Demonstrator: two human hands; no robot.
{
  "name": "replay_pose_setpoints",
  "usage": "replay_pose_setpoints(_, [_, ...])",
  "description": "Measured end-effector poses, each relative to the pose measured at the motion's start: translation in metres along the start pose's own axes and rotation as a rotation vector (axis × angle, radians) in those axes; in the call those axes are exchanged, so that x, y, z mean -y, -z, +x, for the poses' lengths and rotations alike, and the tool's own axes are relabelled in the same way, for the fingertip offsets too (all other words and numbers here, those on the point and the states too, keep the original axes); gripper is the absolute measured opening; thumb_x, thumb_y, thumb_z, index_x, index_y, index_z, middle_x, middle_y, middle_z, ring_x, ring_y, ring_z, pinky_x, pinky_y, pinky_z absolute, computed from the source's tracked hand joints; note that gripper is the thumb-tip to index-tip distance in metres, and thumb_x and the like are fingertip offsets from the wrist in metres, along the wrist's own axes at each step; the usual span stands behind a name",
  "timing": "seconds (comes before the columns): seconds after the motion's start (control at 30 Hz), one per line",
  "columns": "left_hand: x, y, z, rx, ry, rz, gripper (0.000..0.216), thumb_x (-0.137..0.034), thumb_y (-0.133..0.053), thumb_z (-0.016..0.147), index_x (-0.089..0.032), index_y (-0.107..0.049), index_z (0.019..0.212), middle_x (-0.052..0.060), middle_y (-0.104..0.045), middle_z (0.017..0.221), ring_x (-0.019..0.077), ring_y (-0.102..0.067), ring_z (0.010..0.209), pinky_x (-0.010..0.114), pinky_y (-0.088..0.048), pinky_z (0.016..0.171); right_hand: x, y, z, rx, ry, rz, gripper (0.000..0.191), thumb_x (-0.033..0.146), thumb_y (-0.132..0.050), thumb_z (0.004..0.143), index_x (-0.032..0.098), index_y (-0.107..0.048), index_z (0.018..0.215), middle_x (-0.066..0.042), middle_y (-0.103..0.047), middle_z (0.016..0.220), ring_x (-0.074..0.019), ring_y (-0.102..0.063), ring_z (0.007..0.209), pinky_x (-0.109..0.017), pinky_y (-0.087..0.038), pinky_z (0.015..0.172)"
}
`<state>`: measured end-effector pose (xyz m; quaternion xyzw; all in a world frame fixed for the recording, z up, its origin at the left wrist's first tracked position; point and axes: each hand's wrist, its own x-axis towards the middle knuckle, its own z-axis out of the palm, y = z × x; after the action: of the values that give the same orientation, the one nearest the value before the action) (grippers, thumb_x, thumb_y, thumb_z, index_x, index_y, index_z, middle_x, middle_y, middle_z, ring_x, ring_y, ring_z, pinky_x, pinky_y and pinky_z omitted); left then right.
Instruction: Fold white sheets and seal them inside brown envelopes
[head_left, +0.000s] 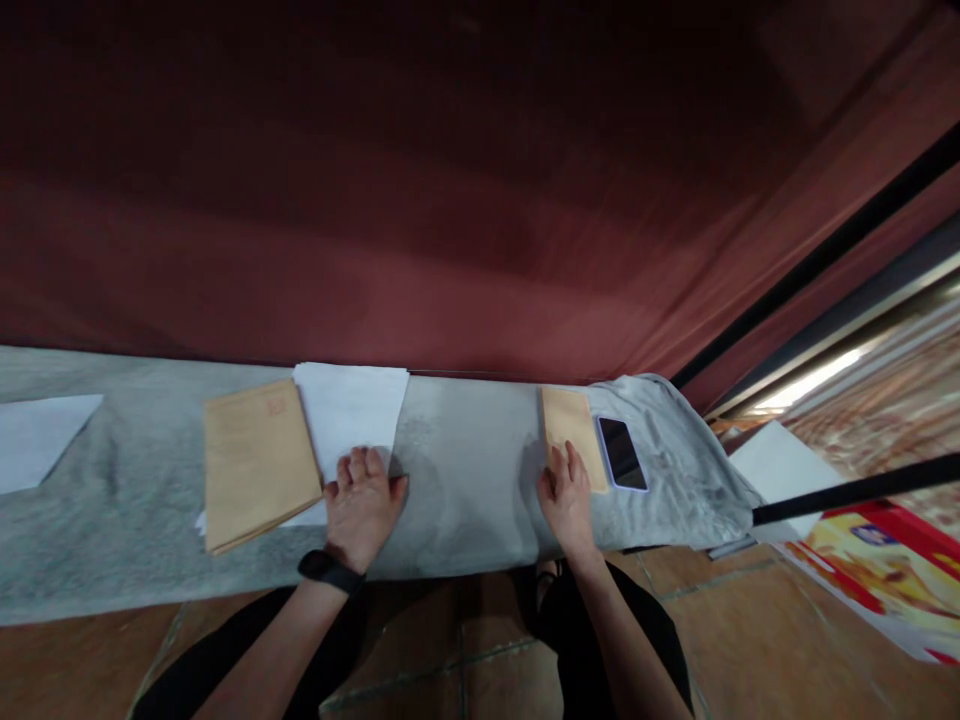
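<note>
My left hand (364, 505) lies palm up, fingers loosely bent and apart with nothing in them. It rests at the lower edge of a stack of white paper (351, 405). Beside it on the left are large brown envelopes (259, 465) in a pile, with a small red mark near the top; they partly cover white paper. My right hand (567, 500) is at the lower left part of a smaller tan envelope (568, 415), fingers slightly bent and apart. A phone (622, 455) with a dark screen and pale purple edge lies just right of that envelope.
A grey cloth (465, 470) covers the long, narrow table. Another white sheet (45, 440) lies at far left. Dark red fabric (450, 290) hangs behind. At right are black bars (862, 490), a white panel (787, 470) and a red-yellow box (892, 570). Below is a tiled floor (420, 640).
</note>
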<state>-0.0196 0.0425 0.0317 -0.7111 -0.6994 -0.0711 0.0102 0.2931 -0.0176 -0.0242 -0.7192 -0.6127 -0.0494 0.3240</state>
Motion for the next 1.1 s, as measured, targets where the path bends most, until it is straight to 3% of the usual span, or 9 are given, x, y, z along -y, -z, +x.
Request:
replay_pose_setpoints(0.13, [0.007, 0.001, -0.002, 0.058, -0.004, 0.089, 0.054, -0.033, -0.044, 0.097, 0.000, -0.052, 0.139, 0.028, -0.053, 0.147, 0.0387, -0.052, 0.133, 0.050, -0.046, 0.102, 0.009, -0.002, 0.002, 0.044, -0.004, 0.148, 0.047, 0.022, -0.046, 0.096, 0.020, -0.051, 0.142, -0.017, -0.042, 0.156, -0.0312, -0.041, 0.144, -0.058, -0.043, 0.114])
replay_pose_setpoints(0.3, [0.008, 0.006, 0.000, 0.088, -0.022, 0.100, 0.043, -0.029, -0.038, 0.099, -0.005, -0.058, 0.127, 0.024, -0.064, 0.129, 0.0328, -0.063, 0.115, 0.040, -0.052, 0.085, 0.026, -0.010, 0.004, 0.140, -0.010, 0.279, 0.045, 0.022, -0.047, 0.094, 0.019, -0.057, 0.138, -0.016, -0.047, 0.153, -0.0290, -0.045, 0.143, -0.051, -0.047, 0.113])
replay_pose_setpoints(0.57, [0.010, 0.011, 0.006, 0.097, -0.022, 0.094, 0.032, -0.022, -0.038, 0.097, -0.007, -0.060, 0.115, 0.018, -0.069, 0.105, 0.0305, -0.069, 0.098, 0.036, -0.051, 0.074, 0.071, -0.029, 0.025, 0.298, 0.124, 0.423, 0.044, 0.015, -0.052, 0.090, 0.023, -0.064, 0.131, -0.009, -0.058, 0.146, -0.0238, -0.056, 0.134, -0.046, -0.047, 0.114])
replay_pose_setpoints(0.73, [0.014, 0.020, 0.009, 0.123, 0.008, 0.057, 0.032, -0.019, -0.036, 0.097, -0.009, -0.063, 0.112, 0.015, -0.072, 0.098, 0.0294, -0.071, 0.095, 0.035, -0.050, 0.074, 0.089, -0.046, 0.022, 0.325, 0.119, 0.480, 0.040, 0.012, -0.049, 0.090, 0.022, -0.070, 0.124, -0.008, -0.067, 0.134, -0.0219, -0.063, 0.124, -0.041, -0.050, 0.111])
replay_pose_setpoints(0.93, [0.031, 0.021, 0.024, 0.157, 0.077, -0.131, 0.024, -0.031, -0.045, 0.095, -0.020, -0.066, 0.098, 0.010, -0.075, 0.094, 0.0271, -0.071, 0.089, 0.033, -0.046, 0.069, 0.095, -0.045, 0.026, 0.424, 0.191, 0.380, 0.041, 0.011, -0.046, 0.092, 0.024, -0.071, 0.122, -0.006, -0.072, 0.124, -0.0210, -0.068, 0.114, -0.039, -0.053, 0.105])
replay_pose_setpoints(1.1, [0.044, 0.009, 0.040, 0.193, 0.135, -0.481, 0.023, -0.040, -0.049, 0.089, -0.023, -0.062, 0.078, 0.002, -0.070, 0.073, 0.0206, -0.066, 0.070, 0.029, -0.044, 0.063, 0.096, -0.040, 0.033, 0.451, 0.207, 0.352, 0.039, 0.010, -0.048, 0.091, 0.023, -0.072, 0.119, -0.006, -0.074, 0.117, -0.0217, -0.069, 0.108, -0.039, -0.054, 0.102])
